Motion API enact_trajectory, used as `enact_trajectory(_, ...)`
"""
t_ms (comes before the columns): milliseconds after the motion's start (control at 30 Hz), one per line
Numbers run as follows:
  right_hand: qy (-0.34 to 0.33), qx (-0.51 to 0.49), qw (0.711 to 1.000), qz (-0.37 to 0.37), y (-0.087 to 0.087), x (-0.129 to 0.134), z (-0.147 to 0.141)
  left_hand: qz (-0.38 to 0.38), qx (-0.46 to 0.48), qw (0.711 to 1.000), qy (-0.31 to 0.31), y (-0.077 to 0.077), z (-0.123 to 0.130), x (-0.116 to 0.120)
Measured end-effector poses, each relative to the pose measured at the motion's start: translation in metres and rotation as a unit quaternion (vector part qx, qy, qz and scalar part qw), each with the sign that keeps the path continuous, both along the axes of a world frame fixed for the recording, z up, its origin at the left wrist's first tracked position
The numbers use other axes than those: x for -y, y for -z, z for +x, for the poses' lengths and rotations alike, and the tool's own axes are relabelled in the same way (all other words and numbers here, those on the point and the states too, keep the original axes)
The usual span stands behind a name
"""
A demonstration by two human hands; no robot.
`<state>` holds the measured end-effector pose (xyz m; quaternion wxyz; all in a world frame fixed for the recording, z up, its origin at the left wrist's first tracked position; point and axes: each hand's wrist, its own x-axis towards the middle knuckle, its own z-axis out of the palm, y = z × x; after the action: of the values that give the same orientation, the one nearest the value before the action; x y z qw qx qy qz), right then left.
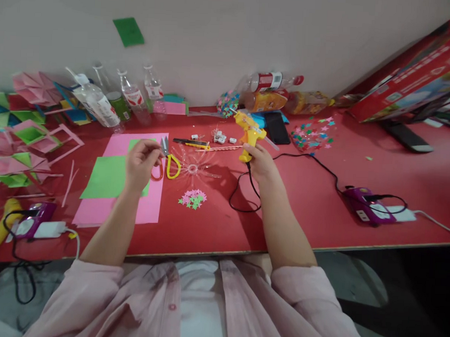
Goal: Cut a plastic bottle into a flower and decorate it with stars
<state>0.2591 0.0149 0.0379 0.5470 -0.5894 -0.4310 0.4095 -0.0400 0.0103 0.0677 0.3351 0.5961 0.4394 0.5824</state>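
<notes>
My right hand grips a yellow glue gun by the bottom of its handle, with the nozzle pointing up and to the left. A clear glue stick juts from its back. My left hand is pinched closed above the green paper; anything between its fingertips is too small to make out. Beside those fingers lie scissors with red and yellow handles. Between my hands a clear plastic piece cut into thin strips is spread on the table. Nearer me sits a small pile of pink and green paper stars.
Plastic bottles and folded paper lanterns stand back left. A utility knife, a phone and a star-covered ball lie farther back. The gun's black cord runs right to a purple power strip. More bottles lie against the wall.
</notes>
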Motion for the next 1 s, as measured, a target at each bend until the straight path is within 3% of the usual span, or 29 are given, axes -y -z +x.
enact_trajectory(100, -0.008, -0.053, 0.998, 0.042, -0.008, 0.0, -0.019, -0.044, -0.038, 0.992, 0.109, -0.005, 0.018, 0.017)
enact_trajectory(200, -0.017, -0.108, 0.989, 0.098, -0.012, 0.011, -0.045, -0.105, -0.092, 0.966, 0.217, -0.004, 0.04, 0.029)
enact_trajectory(333, -0.065, -0.067, 0.989, 0.114, -0.019, 0.033, -0.08, -0.139, -0.062, 0.952, 0.264, 0.003, 0.068, 0.034)
enact_trajectory(433, -0.095, -0.007, 0.985, 0.144, -0.025, 0.042, -0.094, -0.161, -0.009, 0.951, 0.263, 0.009, 0.078, 0.035)
enact_trajectory(500, -0.102, -0.028, 0.979, 0.174, -0.027, 0.043, -0.095, -0.176, 0.037, 0.95, 0.257, 0.013, 0.079, 0.037)
enact_trajectory(567, -0.064, -0.083, 0.971, 0.213, -0.027, 0.04, -0.089, -0.185, 0.066, 0.949, 0.248, 0.017, 0.076, 0.038)
enact_trajectory(633, -0.01, -0.125, 0.962, 0.241, -0.025, 0.036, -0.081, -0.192, 0.056, 0.949, 0.243, 0.022, 0.072, 0.038)
enact_trajectory(733, -0.026, -0.137, 0.961, 0.238, -0.02, 0.034, -0.07, -0.177, 0.012, 0.955, 0.238, 0.029, 0.067, 0.038)
enact_trajectory(833, -0.035, -0.114, 0.966, 0.228, -0.017, 0.038, -0.066, -0.168, -0.009, 0.957, 0.235, 0.032, 0.066, 0.039)
enact_trajectory(1000, 0.032, -0.043, 0.977, 0.205, -0.02, 0.049, -0.067, -0.188, -0.031, 0.953, 0.234, 0.031, 0.068, 0.044)
